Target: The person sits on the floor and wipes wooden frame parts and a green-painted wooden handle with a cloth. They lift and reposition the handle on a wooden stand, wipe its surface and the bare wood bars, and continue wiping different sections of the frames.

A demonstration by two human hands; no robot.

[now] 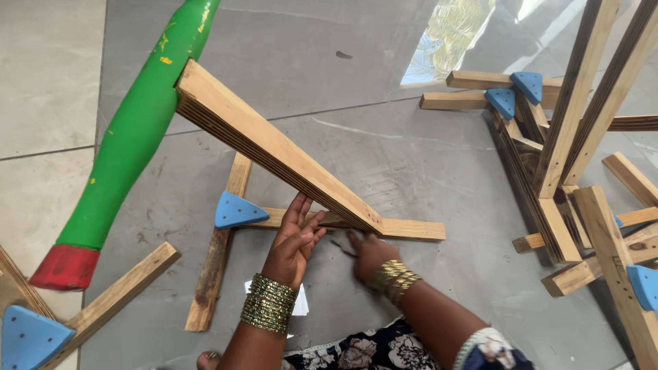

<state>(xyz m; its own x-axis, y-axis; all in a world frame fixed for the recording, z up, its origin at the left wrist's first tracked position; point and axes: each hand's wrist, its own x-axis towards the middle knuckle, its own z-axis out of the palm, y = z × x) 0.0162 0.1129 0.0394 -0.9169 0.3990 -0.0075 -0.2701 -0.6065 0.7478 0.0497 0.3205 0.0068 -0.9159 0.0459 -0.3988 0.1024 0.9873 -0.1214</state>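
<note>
My left hand (296,241) lies flat with fingers stretched out, its tips on a flat wooden slat (411,229) just under the low end of a thick sloping plywood beam (274,147). My right hand (370,253), blurred, is curled beside it at the beam's foot and pinches a thin dark piece (340,245); I cannot tell what it is. The flat slat meets another floor slat (218,257) at a blue triangular bracket (236,211). Both wrists carry stacked bangles.
A green pole (140,123) with a red end (65,267) leans against the beam's high end. At the right stands a wooden frame (555,157) with blue brackets (528,85). Another slat with a blue bracket (31,336) lies lower left. White paper (301,305) is on the grey tiled floor.
</note>
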